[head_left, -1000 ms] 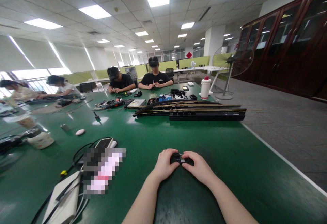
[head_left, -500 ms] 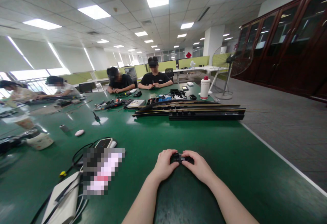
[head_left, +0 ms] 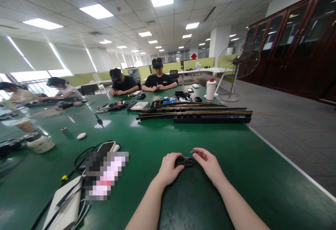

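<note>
My left hand (head_left: 169,167) grips one end of a small black plastic part (head_left: 186,161), its thumb on the near side and fingers on the far side. The part lies low over the green table (head_left: 147,139), its hollow upper face showing. Just to the right, my right hand (head_left: 207,162) pinches a tiny dark piece (head_left: 193,151) between thumb and fingertips, slightly above and apart from the black part. What kind of piece it is cannot be made out.
Long black rails (head_left: 212,118) with thin rods lie across the table ahead. A white bottle (head_left: 210,90) with a red cap stands behind them. To my left are a white power bank (head_left: 63,202), cables and a phone (head_left: 106,148). Several people sit at the far side.
My right hand has come off the black part, moving slightly up and to the right with a tiny dark piece in its fingertips. The left hand stays on the part.
</note>
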Tool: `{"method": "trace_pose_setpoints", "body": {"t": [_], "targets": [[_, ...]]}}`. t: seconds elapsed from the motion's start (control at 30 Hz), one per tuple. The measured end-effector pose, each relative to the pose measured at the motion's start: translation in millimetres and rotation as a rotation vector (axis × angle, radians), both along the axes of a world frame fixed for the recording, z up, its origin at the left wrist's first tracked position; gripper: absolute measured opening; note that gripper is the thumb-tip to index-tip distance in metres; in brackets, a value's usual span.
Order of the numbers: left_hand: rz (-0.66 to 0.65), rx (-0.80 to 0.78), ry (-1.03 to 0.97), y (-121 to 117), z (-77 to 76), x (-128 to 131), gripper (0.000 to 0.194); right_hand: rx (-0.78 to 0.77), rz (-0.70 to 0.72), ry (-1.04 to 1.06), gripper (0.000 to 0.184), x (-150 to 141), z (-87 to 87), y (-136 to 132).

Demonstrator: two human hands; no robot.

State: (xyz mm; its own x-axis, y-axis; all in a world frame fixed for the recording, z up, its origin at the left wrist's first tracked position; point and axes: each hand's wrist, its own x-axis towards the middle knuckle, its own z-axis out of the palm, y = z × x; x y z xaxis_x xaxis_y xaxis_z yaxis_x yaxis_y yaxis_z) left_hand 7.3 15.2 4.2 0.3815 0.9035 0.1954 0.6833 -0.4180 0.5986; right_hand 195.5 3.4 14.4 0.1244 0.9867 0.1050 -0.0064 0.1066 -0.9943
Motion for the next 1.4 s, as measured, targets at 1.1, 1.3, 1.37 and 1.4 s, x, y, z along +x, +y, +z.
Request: {"method": "trace_pose_setpoints", "body": {"t": [1.1,1.3,1.37,1.4], "targets": [[0.005,0.023,-0.011,0,-2.0,-1,0.038,-0.123,-0.190,0.399,0.039,6,1.0,2],[0.007,0.007,-0.002,0,-0.9,0,0.038,-0.137,-0.193,0.433,0.042,4,-0.5,3],[0.009,0.007,0.004,0,-1.0,0,0.038,-0.148,-0.188,0.438,0.044,3,-0.6,3],[0.009,0.009,0.004,0,-1.4,0,0.038,-0.154,-0.184,0.440,0.044,3,-0.6,3]]}}
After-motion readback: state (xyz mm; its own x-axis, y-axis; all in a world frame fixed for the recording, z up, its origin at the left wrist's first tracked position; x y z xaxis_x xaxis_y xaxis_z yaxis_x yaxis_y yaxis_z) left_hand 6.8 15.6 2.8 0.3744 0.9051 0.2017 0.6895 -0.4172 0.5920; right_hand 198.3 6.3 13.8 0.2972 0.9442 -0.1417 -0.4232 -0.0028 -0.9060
